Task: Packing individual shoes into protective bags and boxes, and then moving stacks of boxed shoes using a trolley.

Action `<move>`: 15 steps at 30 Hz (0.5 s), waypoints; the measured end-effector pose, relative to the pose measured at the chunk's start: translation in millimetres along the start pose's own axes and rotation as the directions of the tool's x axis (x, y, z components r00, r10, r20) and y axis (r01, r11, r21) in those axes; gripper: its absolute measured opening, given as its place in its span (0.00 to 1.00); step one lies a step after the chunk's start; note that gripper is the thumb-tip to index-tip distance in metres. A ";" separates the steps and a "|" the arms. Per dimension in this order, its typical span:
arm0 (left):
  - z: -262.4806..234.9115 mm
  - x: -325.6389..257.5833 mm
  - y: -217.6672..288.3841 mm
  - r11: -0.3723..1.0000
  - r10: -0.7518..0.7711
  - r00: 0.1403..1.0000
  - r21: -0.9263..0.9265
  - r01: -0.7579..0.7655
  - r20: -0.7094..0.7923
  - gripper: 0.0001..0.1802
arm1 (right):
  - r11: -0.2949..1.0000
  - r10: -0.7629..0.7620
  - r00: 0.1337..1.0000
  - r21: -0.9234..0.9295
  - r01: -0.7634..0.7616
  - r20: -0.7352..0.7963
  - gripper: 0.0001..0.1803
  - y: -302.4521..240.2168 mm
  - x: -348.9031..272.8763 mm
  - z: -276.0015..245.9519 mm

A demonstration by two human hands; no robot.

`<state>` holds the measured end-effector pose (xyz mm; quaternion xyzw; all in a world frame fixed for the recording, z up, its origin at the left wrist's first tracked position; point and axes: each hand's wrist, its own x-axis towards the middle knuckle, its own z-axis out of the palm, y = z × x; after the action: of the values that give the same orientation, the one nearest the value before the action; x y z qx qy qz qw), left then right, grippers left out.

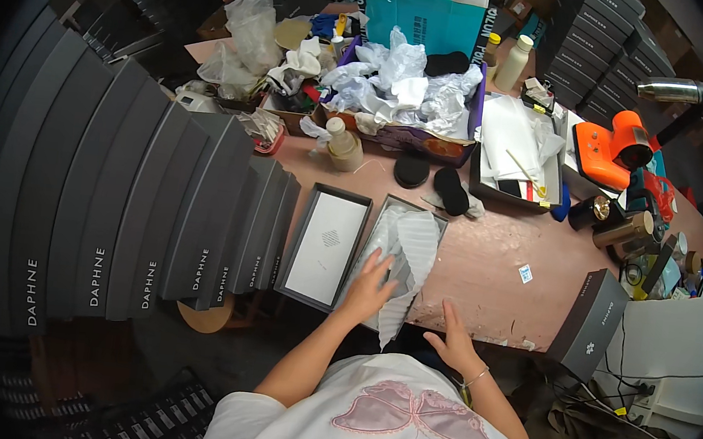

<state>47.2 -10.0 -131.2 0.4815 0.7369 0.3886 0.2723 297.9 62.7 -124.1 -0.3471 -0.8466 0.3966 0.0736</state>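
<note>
At the worktop's [493, 260] near edge our left hand [368, 285] lies flat and unclenched on the tissue paper [410, 247] lining the open box [390, 262], our right hand [452, 337] loose and empty beside it; we judge the paper light, limp, easily torn, best lifted by its edges.

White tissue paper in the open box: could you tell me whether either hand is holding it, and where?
The left hand presses flat on the white tissue paper inside the open box, without a clear grasp. The right hand rests at the table edge, holding nothing.

An orange tool [612, 148] and two bottles [505, 60] sit behind crumpled paper [408, 88].
</note>
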 end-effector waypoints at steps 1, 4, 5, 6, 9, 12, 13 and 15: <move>-20.1 -5.4 -9.6 0.999 -0.036 0.984 -0.041 0.029 -0.176 0.27 | 0.996 -0.085 0.995 0.031 0.087 -0.055 0.40 -19.2 9.2 4.6; -55.3 -35.0 -84.2 0.942 -0.331 0.918 -0.022 0.334 -0.220 0.18 | 0.953 -0.304 0.947 -0.026 0.302 -0.108 0.42 -74.7 49.1 26.1; -43.7 -49.1 -118.4 0.916 -0.399 0.916 0.015 0.400 -0.042 0.17 | 0.931 -0.349 0.937 -0.127 0.343 -0.026 0.42 -80.4 65.3 44.9; -35.0 -56.4 -140.6 0.889 -0.458 0.878 0.066 0.453 0.140 0.17 | 0.897 -0.378 0.924 -0.224 0.381 0.056 0.42 -77.8 76.7 60.5; -38.2 -51.0 -95.3 0.882 -0.400 0.907 0.322 0.343 0.129 0.20 | 0.799 -0.333 0.923 -0.463 0.385 0.193 0.44 -64.1 91.9 86.7; -34.5 -54.1 -90.9 0.889 -0.300 0.950 0.386 0.247 0.082 0.17 | 0.805 -0.322 0.938 -0.484 0.343 0.129 0.45 -64.0 91.0 78.9; -32.9 -56.4 -96.3 0.911 -0.260 0.965 0.337 0.236 0.024 0.15 | 0.804 -0.321 0.940 -0.493 0.333 0.111 0.45 -63.3 89.9 74.0; -52.4 -49.5 -82.6 0.943 -0.228 0.973 0.242 0.230 -0.038 0.12 | 0.785 -0.328 0.938 -0.520 0.336 0.111 0.44 -58.3 89.4 69.0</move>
<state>-15.4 -91.2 -170.1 0.4208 0.8313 0.2628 0.2507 172.6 51.7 -142.0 -0.1966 -0.9711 0.1303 0.0369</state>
